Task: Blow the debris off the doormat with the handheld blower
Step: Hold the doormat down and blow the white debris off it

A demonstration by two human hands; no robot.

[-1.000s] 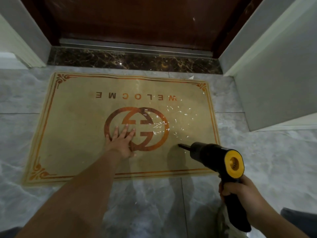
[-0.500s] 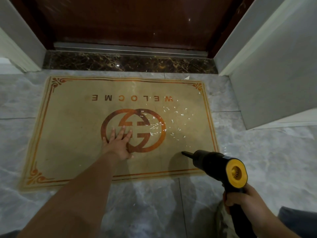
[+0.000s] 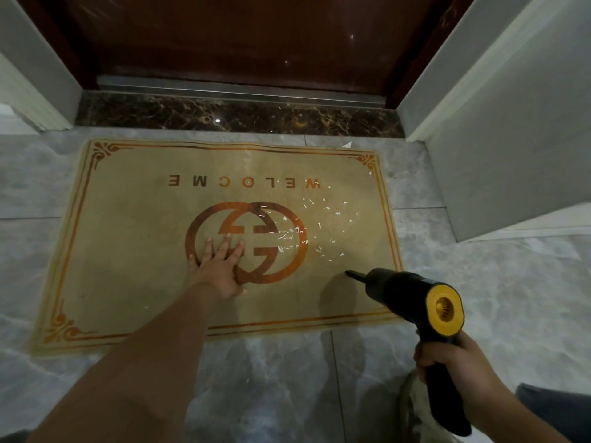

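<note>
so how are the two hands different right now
The left hand lies flat and open, fingers spread, palm down on the doormat; the right hand is closed around the handle of the blower. The left reaches out to the mat's middle emblem, while the right sits nearer the body, over the tiled floor off the mat's near right corner. Both are bare.

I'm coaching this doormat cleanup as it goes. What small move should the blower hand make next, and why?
Probably sweep the nozzle slightly left and forward, toward the door. The white scraps lie just beyond it on the doormat, right of the logo. The right hand grips the blower, while the left hand lies flat on the mat, clear of the debris.
</note>
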